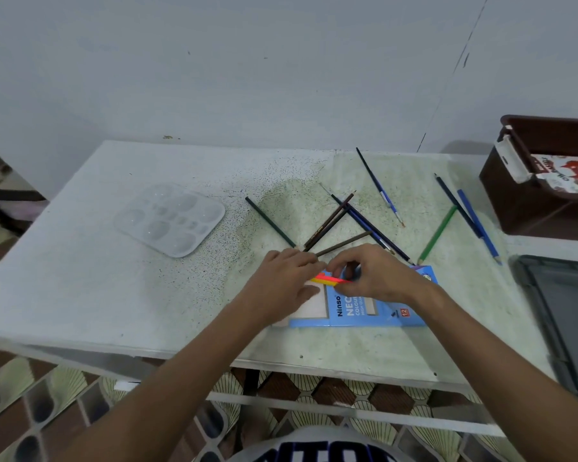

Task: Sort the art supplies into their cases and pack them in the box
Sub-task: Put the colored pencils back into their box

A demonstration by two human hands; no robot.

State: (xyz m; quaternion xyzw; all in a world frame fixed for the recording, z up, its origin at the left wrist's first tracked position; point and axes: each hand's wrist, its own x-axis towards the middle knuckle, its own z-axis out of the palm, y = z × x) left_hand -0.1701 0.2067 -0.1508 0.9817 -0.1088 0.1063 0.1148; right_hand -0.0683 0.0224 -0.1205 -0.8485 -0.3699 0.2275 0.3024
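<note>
A blue coloured-pencil case (pixel 381 310) lies flat near the table's front edge. My right hand (pixel 374 273) pinches a bunch of pink, orange and yellow pencils (pixel 331 279) just above the case's open left end. My left hand (pixel 286 281) lies on that left end of the case, fingertips touching the pencils. Beyond the hands, several loose brown, dark green and blue pencils (pixel 331 225) lie crossed on the table. A thin paintbrush (pixel 381 191) lies farther back. A green pencil (pixel 437 235) and two blue pencils (pixel 474 218) lie to the right.
A clear plastic paint palette (pixel 171 221) sits at the left of the speckled table (pixel 147 295). A brown box (pixel 528 201) holding an oil-pastel pack (pixel 564 175) stands at the far right. Its grey lid (pixel 561 315) lies in front of it.
</note>
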